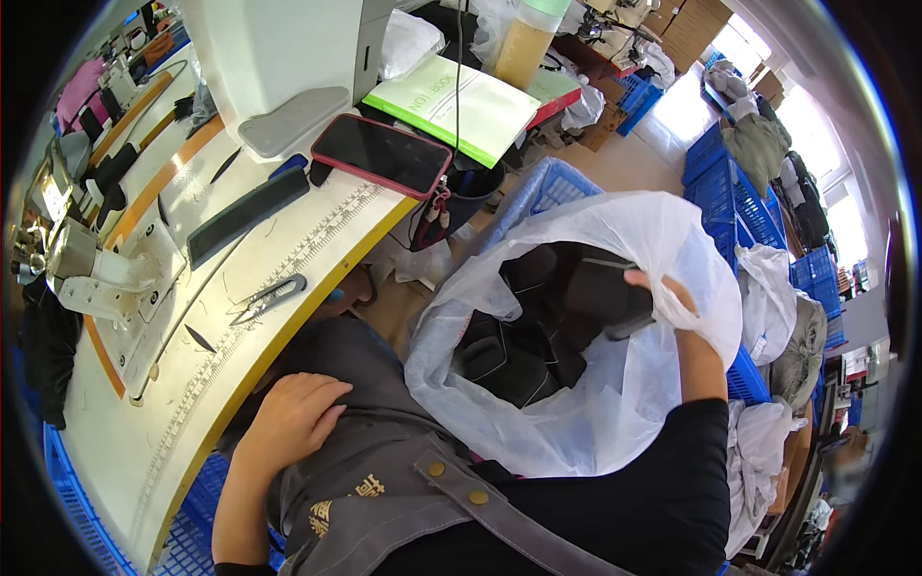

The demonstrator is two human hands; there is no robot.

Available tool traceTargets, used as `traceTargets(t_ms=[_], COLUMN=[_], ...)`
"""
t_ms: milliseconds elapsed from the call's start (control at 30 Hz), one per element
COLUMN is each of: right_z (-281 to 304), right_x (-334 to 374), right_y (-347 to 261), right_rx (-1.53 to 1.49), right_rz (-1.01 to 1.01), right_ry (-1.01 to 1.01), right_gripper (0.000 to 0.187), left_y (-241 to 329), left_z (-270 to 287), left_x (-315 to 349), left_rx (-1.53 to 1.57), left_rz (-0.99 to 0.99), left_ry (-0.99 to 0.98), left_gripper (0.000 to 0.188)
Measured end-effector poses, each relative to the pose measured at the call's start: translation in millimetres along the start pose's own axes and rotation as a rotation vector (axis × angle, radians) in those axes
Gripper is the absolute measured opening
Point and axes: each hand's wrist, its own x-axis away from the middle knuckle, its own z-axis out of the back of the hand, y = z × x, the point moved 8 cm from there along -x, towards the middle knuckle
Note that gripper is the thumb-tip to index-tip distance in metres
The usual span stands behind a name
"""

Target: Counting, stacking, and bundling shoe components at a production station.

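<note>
My left hand (296, 415) lies on the grey apron (375, 461) over my lap, its fingers loosely stretched and holding nothing. At the right, my right hand (670, 290) reaches into a white plastic bag (624, 422), whose edge drapes over the hand and wrist. Its fingers close on a black fabric piece (605, 296), slightly blurred, at the bag's mouth. Part of the grip is hidden by the plastic. Several more black padded pieces (514, 370), some with pale edge lines, are heaped inside the bag.
The bag lines a blue plastic crate (562, 187). On the sewing table (317, 269) at the left are thread snips (269, 300), a red-cased phone (382, 154), a green notebook (451, 108) and a sewing machine (279, 58). Stacked blue crates (715, 187) stand at the far right.
</note>
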Motion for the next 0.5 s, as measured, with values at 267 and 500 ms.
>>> traceTargets(t_ms=[267, 500], right_z=[-123.3, -141.6], right_x=[141.2, 108.2], right_y=[-153.2, -312.0], right_rx=[-0.93, -0.71], right_rz=[-0.096, 0.286], right_ry=[-1.141, -1.469], right_gripper=[0.132, 0.132], left_y=[15.7, 25.4], left_z=[-36.2, -69.7], left_x=[-5.3, -5.0], left_rx=[0.666, 1.176], left_rz=[0.037, 0.174], left_ry=[-0.158, -0.063], left_gripper=[0.079, 0.112])
